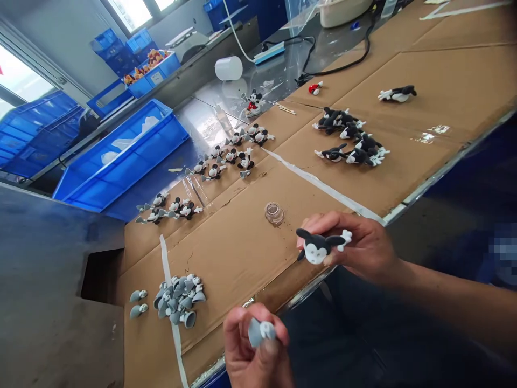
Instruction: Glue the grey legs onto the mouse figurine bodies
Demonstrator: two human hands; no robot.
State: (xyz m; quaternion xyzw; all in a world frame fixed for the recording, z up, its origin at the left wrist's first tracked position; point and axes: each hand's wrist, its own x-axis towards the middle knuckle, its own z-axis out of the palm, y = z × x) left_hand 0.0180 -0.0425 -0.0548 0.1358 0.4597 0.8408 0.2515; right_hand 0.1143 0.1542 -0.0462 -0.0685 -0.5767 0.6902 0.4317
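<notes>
Right hand [359,250] holds a black-and-white Mickey Mouse figurine [317,245] just over the desk's front edge, white face up, black ears out to the left, white gloved hand sticking out past the grip. Its fingers [323,222] are pressed together behind the figurine, with the thumb on the front, pinching it

Left hand [254,347] sits low in frame, past the desk edge, well apart from the right. Its fingers [236,323] curl round a grey cone-shaped part [254,332] with a white bit at one end, pinching it against the thumb

Desk [242,264] is topped with cardboard sheets, joined by strips of white tape [323,186]. Small clear round jar [274,213] stands near the right hand. Pile of grey cone parts [180,299] lies front left, two more grey parts [138,302] just beside it

Mid-desk: rows of small black-and-white figurines with grey ends [226,161]. Further back, one upright figurine in red shorts [253,103] and a small red piece [315,88]. Right side: cluster of black-and-white figurines lying flat [349,137], one more apart from it [398,94]

Beyond the desk: blue plastic crate with white bags [121,183], white cylinder [228,68], power strip [269,53], black cable [339,63]
</notes>
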